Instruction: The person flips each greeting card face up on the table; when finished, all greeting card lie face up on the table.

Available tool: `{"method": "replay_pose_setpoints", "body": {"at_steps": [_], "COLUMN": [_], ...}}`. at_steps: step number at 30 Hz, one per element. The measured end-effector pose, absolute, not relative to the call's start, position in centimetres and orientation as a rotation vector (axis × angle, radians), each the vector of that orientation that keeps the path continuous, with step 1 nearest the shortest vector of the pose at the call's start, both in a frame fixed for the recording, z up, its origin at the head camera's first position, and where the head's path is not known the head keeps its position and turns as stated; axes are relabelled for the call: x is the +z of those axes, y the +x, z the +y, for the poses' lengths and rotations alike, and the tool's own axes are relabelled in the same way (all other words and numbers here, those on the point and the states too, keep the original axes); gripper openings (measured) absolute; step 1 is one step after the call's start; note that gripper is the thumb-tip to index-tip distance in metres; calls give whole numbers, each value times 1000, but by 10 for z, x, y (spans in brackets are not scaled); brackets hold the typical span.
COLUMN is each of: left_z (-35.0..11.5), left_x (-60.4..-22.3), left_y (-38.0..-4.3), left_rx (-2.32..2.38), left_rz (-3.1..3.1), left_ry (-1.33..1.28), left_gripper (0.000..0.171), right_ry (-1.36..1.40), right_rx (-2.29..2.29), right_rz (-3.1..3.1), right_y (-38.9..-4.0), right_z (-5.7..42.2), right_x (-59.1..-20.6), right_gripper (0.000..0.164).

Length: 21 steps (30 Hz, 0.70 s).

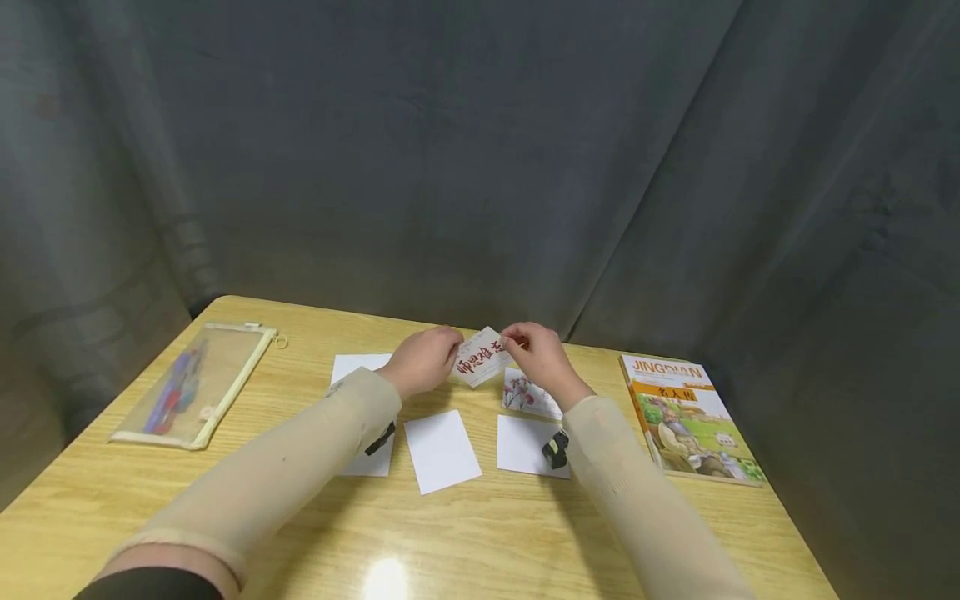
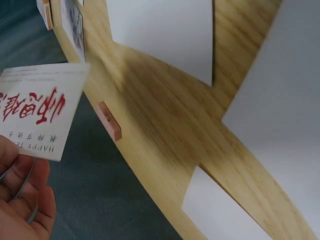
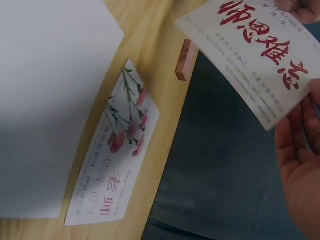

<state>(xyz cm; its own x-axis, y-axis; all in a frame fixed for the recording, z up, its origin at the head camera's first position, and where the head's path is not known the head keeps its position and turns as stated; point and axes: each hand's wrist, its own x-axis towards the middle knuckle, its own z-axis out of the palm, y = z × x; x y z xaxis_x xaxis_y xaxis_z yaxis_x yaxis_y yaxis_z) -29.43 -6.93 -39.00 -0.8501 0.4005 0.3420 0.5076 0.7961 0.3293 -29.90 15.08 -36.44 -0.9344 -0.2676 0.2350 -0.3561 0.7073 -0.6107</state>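
Fingers of the left hand and right hand pinch opposite ends of a white rectangular paper card, probably to leave its red lettering readable.

A curtained-off desk space, dark grey curtains behind and beside a wood-grain table, desk stationery on show, a mesh zip pouch, an illustrated book, printed cards, home or office impossible to tell.

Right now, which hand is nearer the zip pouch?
Left. The left hand is to the right of the zip pouch; the right hand is farther right, at the right edge of the red-lettered card.
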Motion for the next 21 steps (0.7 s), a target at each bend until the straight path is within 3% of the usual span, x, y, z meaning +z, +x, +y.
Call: {"method": "replay_pose_setpoints", "body": {"at_steps": [6, 15, 21], "left_z": [-78, -87, -81], "left_x": [-389, -403, -413], "left_y": [-296, -298, -291], "left_rx": [-949, -1666, -1802], "left_rz": [-2768, -2704, -2731], "left_ry": [-472, -83, -16], "left_gripper": [20, 54, 61], "right_ry": [459, 8, -142], "right_rx": [1131, 1777, 1884], "right_rz": [-2775, -2630, -2591], "right_y": [-300, -304, -305], "right_z": [148, 136, 134], "right_x": [-375, -406, -425], "right_gripper": [14, 17, 17]}}
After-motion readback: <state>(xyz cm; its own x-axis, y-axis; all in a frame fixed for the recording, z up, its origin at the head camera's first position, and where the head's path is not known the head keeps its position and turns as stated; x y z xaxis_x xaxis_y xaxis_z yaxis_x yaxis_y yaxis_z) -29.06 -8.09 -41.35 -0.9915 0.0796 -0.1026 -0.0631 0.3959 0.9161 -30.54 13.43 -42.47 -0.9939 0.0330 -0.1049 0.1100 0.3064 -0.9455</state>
